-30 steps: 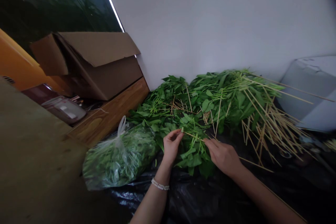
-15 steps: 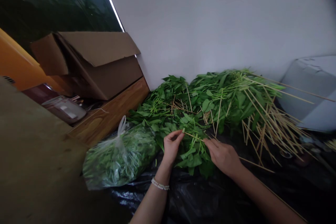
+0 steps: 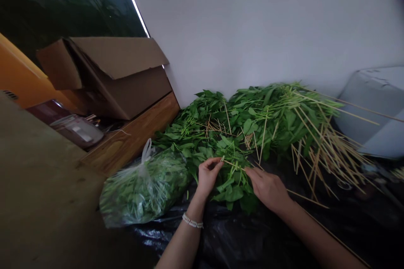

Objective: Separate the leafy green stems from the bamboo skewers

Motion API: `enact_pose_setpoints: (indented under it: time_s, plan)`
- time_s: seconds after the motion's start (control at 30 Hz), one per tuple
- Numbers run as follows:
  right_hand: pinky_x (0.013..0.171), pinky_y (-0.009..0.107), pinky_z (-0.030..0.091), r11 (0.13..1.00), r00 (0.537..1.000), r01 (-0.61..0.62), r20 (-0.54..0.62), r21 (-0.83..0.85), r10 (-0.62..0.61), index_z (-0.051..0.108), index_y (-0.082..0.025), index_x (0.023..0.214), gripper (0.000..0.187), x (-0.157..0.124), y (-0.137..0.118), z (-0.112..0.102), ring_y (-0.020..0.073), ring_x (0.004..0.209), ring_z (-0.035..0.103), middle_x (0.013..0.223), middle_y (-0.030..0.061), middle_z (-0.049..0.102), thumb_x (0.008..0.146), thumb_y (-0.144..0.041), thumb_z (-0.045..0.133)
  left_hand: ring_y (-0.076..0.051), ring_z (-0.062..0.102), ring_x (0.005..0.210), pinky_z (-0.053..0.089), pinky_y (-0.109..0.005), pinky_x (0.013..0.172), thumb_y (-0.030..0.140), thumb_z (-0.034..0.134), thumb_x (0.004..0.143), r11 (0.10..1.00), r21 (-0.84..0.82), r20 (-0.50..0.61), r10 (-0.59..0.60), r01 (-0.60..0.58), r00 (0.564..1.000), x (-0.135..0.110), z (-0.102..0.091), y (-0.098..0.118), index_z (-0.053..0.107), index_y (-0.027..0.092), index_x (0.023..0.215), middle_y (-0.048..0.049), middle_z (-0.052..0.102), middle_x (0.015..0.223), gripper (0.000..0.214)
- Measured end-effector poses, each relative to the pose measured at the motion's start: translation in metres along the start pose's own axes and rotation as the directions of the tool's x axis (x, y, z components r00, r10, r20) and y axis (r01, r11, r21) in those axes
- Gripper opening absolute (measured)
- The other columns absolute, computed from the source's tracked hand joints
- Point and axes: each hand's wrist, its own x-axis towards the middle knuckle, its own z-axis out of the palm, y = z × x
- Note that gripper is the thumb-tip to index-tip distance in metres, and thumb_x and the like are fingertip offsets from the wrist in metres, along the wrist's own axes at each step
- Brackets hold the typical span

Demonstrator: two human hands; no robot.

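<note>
My right hand (image 3: pixel 268 187) is closed around a thin bamboo skewer (image 3: pixel 234 164) that points left toward my other hand. At its tip, my left hand (image 3: pixel 208 175) pinches a small pale-green piece of stem (image 3: pixel 222 159) between thumb and fingertips. Whether the skewer tip has gone into the stem is too small to tell. Light-green stems cross the skewer near its middle. Below and between the hands lie leafy green sprigs (image 3: pixel 232 191). A beaded bracelet circles my left wrist.
Leafy greens (image 3: pixel 265 101) are heaped against the wall, with many skewers (image 3: pixel 331 155) fanning out at right. A clear plastic bag of greens (image 3: pixel 142 195) sits left, on black plastic sheeting (image 3: pixel 233 235). An open cardboard box (image 3: pixel 135 88) stands behind; a whitish container (image 3: pixel 375 109) is far right.
My left hand has shifted slightly to the right along with the stem piece, closer to my right hand. The right hand has hardly moved.
</note>
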Motion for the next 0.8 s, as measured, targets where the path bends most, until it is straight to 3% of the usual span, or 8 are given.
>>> enact_pose_setpoints:
  time_s: [0.47,0.8]
  plan:
    - [0.064,0.024,0.049,0.999,0.998,0.036,-0.06,0.028,-0.034,0.063,-0.014,0.11,0.035,0.0002,0.0006,-0.0014,0.0141,0.07,0.066,0.091,0.007,0.07,0.085,-0.005,0.04,-0.017,0.065,0.077,0.05,-0.028,0.076,0.035,0.073,0.069,0.998,-0.053,0.012,-0.028,0.028,1.0,0.0018,-0.0037,0.0039,0.074,0.015,0.084,-0.0054,0.074,0.083,0.025]
    - [0.07,0.024,0.05,0.999,0.999,0.028,-0.04,0.047,-0.026,0.063,-0.015,0.109,0.034,-0.0008,-0.002,0.0007,0.0161,0.081,0.067,0.092,0.0085,0.07,0.085,-0.005,0.041,-0.015,0.063,0.074,0.049,-0.028,0.077,0.035,0.079,0.063,0.976,-0.146,0.093,-0.15,0.162,0.984,0.0027,-0.0084,0.0014,0.073,0.015,0.081,-0.004,0.072,0.08,0.028]
